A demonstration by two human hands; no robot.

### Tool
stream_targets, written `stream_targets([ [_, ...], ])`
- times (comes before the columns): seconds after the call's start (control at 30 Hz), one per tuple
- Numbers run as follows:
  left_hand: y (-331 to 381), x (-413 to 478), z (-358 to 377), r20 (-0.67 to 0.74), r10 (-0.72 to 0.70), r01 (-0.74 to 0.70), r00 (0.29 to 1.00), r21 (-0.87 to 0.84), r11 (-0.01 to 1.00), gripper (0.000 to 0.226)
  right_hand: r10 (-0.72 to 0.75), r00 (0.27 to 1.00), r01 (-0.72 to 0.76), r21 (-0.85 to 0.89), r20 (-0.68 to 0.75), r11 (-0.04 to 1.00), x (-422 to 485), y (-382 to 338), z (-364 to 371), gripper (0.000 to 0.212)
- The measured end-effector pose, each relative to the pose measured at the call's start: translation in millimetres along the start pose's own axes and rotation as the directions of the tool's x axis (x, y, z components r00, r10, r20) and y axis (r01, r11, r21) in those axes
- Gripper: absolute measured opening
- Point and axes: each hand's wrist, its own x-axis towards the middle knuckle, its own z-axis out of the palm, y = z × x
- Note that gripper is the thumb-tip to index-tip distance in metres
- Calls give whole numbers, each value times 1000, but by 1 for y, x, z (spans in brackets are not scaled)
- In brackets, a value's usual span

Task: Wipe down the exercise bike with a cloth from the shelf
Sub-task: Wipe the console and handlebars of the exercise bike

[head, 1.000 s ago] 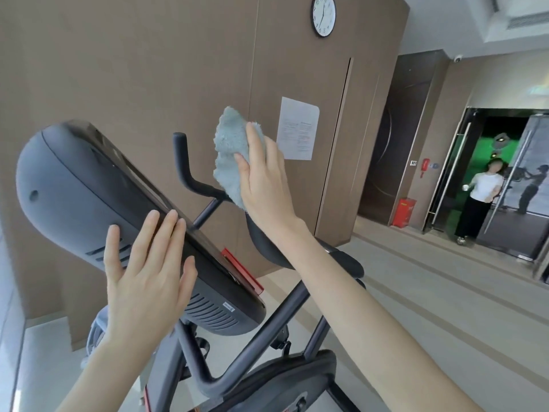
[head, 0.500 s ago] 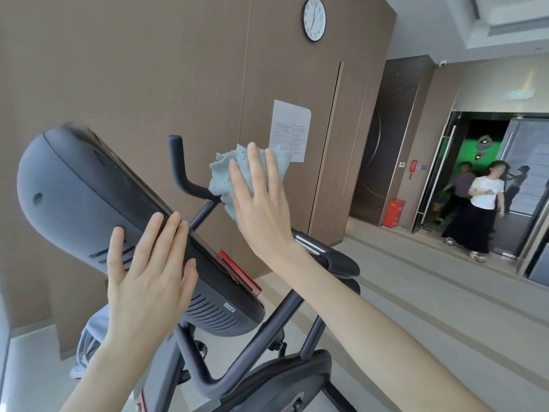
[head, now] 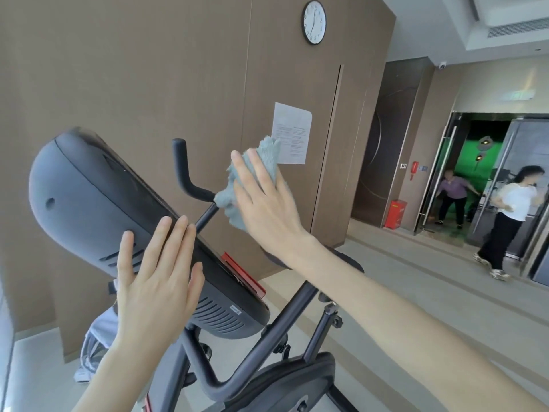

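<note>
**Cloth pressed to the handlebar**

The right grip (head: 264,203), fingers straight and flat, presses the blue-grey cloth (head: 267,153) against the black handlebar (head: 184,173) of the exercise bike (head: 261,346). The left grip (head: 154,281), also flat and holding nothing, rests on the edge of the tilted console (head: 89,197). The console's small white label (head: 235,309) and the printed sheet (head: 292,133) on the wall are too small to read.

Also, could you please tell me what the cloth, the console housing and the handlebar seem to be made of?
The cloth looks like pale blue-grey microfibre or terry: fuzzy, tufted edges. The console housing looks like moulded dark grey plastic, matt, with vent slots. The handlebar is black and matt, probably a coated or sleeved metal tube; I cannot tell which.
</note>
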Motion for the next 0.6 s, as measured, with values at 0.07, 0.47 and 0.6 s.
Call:
stream_targets([
  [0.07, -1, 0, 0, 7, 9, -9, 1000, 5, 1000, 48, -16, 1000, 16, -41, 9, 999, -3, -1, 2, 36],
  [0.47, -2, -1, 0, 17, 18, -18, 1000, 13, 1000, 47, -117, 993, 117, -3, -16, 993, -29, 4, 6, 31],
  [0.6, -2, 0, -2, 44, 18, -19, 999, 21, 1000, 48, -61, 998, 61, 52, -7, 997, -6, 11, 2, 28],
])
